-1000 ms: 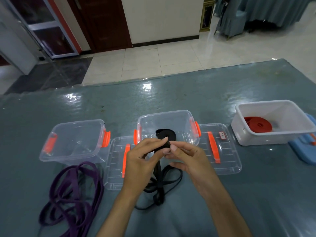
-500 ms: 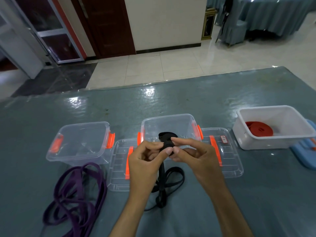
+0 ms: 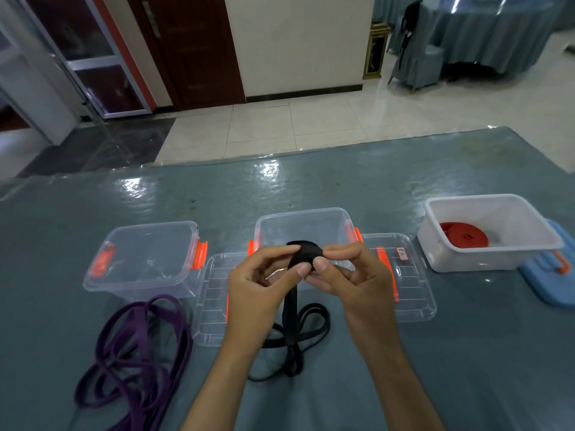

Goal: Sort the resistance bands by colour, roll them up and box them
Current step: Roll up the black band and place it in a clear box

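Red band roll point(image 3: 462, 234) in white box point(image 3: 491, 262); clear boxes point(image 3: 140, 272) bare.

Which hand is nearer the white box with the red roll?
Right. The right hand pinches the black band mid-table; the left hand sits farther from the white box.

A dark wooden door point(image 3: 189, 48) stood beside a cream wall point(image 3: 298, 38), above glossy pale floor tiles point(image 3: 280, 126). At far right, a draped blue table point(image 3: 497, 29) and a covered chair point(image 3: 413, 57) caught the light.
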`<state>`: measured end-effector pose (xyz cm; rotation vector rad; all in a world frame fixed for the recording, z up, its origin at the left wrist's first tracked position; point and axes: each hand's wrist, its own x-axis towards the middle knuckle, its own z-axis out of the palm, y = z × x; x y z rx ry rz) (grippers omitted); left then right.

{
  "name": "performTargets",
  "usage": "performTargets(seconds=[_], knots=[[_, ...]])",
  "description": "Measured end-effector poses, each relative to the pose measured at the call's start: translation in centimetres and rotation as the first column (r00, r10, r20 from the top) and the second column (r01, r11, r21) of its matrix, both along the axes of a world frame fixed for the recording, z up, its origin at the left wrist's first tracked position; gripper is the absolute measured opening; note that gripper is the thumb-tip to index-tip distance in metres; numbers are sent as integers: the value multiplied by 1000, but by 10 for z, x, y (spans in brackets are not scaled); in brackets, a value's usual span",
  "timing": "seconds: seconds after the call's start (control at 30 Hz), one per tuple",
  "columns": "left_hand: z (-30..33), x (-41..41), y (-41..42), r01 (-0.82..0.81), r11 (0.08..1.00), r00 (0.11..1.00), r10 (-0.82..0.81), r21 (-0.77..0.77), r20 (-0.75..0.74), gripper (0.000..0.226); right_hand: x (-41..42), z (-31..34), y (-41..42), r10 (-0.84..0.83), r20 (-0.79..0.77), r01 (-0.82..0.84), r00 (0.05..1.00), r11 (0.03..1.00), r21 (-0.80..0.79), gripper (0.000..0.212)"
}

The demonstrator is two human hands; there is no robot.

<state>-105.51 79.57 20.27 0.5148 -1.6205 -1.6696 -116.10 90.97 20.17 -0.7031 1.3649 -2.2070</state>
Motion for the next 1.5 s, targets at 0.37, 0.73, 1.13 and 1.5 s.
performTargets(seconds=[0.37, 0.73, 1.13, 1.5], knots=[[7, -8, 9, -146, 987, 982, 153, 70, -109, 18, -4, 13, -3, -92, -133, 94, 987, 996, 4, 15], [3, -12, 23, -203, 971, 979, 201, -125, -27, 17, -21, 13, 6, 48, -43, -42, 998, 992, 119, 16], [-9, -16, 22, -109, 980, 994, 109, -167, -6, 23, -23, 8, 5, 33, -6, -33, 999, 995, 97, 10], [-8, -17, 18, -93, 995, 993, 95, 38, -72, 24, -13, 4, -3, 17, 91, -24, 996, 997, 75, 8]])
